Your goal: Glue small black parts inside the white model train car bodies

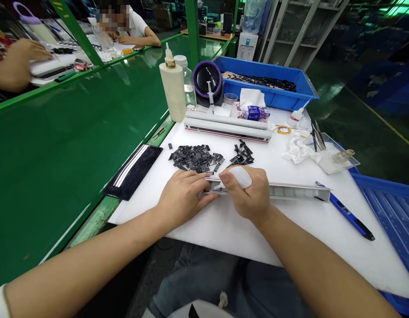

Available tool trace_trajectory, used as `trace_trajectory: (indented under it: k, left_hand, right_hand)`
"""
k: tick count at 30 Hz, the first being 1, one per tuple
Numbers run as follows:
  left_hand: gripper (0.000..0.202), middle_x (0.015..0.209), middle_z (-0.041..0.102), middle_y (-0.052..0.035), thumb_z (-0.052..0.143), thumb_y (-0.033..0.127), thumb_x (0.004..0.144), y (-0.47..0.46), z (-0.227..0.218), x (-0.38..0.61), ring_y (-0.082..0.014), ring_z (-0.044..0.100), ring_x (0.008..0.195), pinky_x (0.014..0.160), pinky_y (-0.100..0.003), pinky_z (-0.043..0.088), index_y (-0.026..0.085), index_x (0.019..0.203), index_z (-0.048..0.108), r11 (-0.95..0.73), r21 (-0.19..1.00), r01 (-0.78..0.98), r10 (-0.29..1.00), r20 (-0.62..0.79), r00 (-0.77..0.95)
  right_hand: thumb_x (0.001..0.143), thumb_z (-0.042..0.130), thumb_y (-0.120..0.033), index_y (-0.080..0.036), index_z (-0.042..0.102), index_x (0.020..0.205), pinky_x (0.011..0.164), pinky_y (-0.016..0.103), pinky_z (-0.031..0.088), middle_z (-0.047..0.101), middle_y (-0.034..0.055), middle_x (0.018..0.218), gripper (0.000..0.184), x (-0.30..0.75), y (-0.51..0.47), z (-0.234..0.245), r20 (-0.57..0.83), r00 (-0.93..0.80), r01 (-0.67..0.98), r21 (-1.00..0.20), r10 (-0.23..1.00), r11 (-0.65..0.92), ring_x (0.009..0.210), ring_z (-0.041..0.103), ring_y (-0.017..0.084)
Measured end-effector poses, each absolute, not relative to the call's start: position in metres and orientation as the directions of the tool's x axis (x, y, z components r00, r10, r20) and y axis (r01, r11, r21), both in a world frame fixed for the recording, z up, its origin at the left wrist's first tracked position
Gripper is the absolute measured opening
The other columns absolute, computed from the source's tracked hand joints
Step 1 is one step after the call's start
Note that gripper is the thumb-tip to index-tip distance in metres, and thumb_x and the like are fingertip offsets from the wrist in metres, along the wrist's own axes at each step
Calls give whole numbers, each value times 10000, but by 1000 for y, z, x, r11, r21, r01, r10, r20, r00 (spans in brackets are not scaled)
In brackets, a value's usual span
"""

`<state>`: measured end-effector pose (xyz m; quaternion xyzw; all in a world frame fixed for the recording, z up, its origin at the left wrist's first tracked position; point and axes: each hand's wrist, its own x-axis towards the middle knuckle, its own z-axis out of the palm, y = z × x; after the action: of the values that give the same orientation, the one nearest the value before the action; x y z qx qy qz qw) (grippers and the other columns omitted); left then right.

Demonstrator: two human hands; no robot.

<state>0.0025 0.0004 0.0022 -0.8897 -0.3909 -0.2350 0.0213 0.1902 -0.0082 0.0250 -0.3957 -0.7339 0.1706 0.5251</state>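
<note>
My right hand [254, 194] is wrapped round a small white squeeze bottle [242, 176], its thin nozzle pointing left over a long pale channel strip [299, 193]. My left hand [181, 196] grips the strip's left end between thumb and fingers, and part of that end is hidden. The strip lies crosswise near the front of a white work board [224, 234]. Just beyond my hands is a pile of small black rectangular pieces [196, 157], with a smaller heap of black pieces [242, 153] to its right. More long white strips [227, 128] lie behind the heaps.
A blue pen-shaped tool [352, 216] lies at right, near crumpled tissue [300, 149] and tweezers [319, 134]. At left is a glossy black panel [134, 172]. A large cream bottle [173, 90] and blue bin [267, 90] stand behind. Other people sit across the green conveyor [74, 141].
</note>
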Motion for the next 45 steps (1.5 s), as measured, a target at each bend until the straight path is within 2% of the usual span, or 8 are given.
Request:
trace_trajectory:
  k: [8, 14, 21, 26, 36, 41, 43, 45]
  left_hand:
    - [264, 949, 763, -65, 660, 414, 885, 0, 4, 3, -207, 666, 788, 679, -357, 446, 180, 764, 643, -686, 148, 712, 694, 426, 580]
    - [247, 878, 757, -62, 668, 411, 879, 1, 3, 3, -214, 665, 783, 686, -361, 450, 179, 797, 672, -697, 148, 701, 682, 439, 585]
    - [255, 887, 759, -59, 671, 408, 879, 1, 4, 3, -214, 667, 783, 679, -358, 444, 170, 788, 665, -708, 140, 692, 666, 460, 587]
    - [255, 909, 761, -55, 667, 414, 880, 0, 3, 3, -212, 669, 793, 680, -361, 444, 174, 792, 667, -707, 153, 690, 670, 459, 584]
    - [261, 914, 761, -61, 670, 409, 880, 1, 4, 4, -213, 675, 804, 689, -358, 452, 168, 779, 659, -705, 147, 694, 671, 456, 585]
    - [265, 934, 763, -64, 671, 406, 880, 0, 4, 4, -216, 682, 819, 688, -356, 455, 166, 772, 642, -705, 140, 695, 669, 455, 587]
    - [267, 949, 764, -64, 674, 406, 878, 0, 3, 3, -221, 683, 813, 683, -359, 458, 167, 766, 633, -706, 139, 694, 667, 460, 586]
    - [273, 976, 765, -66, 677, 411, 874, 1, 2, 3, -231, 686, 818, 687, -369, 467, 170, 757, 623, -711, 136, 690, 660, 468, 588]
  right_hand:
    - [947, 545, -334, -174, 607, 646, 535, 266, 420, 627, 27, 611, 347, 192, -9, 27, 615, -119, 413, -683, 779, 602, 541, 544, 120]
    - [949, 539, -349, -177, 596, 636, 531, 265, 417, 612, 21, 597, 362, 192, -9, 27, 614, -110, 424, -683, 782, 595, 537, 541, 119]
    - [944, 549, -339, -176, 575, 620, 515, 260, 383, 560, 2, 557, 363, 192, -9, 28, 615, -108, 417, -685, 781, 597, 504, 491, 103]
    - [941, 554, -327, -173, 584, 631, 538, 263, 395, 601, 18, 597, 348, 192, -8, 28, 615, -112, 418, -684, 781, 598, 541, 536, 116]
    - [941, 557, -319, -170, 566, 613, 513, 259, 346, 523, -11, 541, 360, 192, -9, 29, 615, -113, 406, -688, 780, 601, 499, 460, 95]
    - [937, 562, -320, -165, 583, 619, 510, 264, 341, 532, -5, 545, 354, 192, -10, 28, 611, -116, 396, -695, 783, 601, 498, 461, 95]
    - [930, 572, -326, -168, 591, 612, 520, 265, 362, 546, 1, 552, 356, 191, -10, 28, 598, -115, 385, -709, 793, 591, 510, 481, 100]
    - [916, 592, -365, -174, 608, 612, 512, 262, 383, 551, 1, 548, 360, 193, -9, 30, 553, -64, 327, -775, 831, 541, 509, 495, 106]
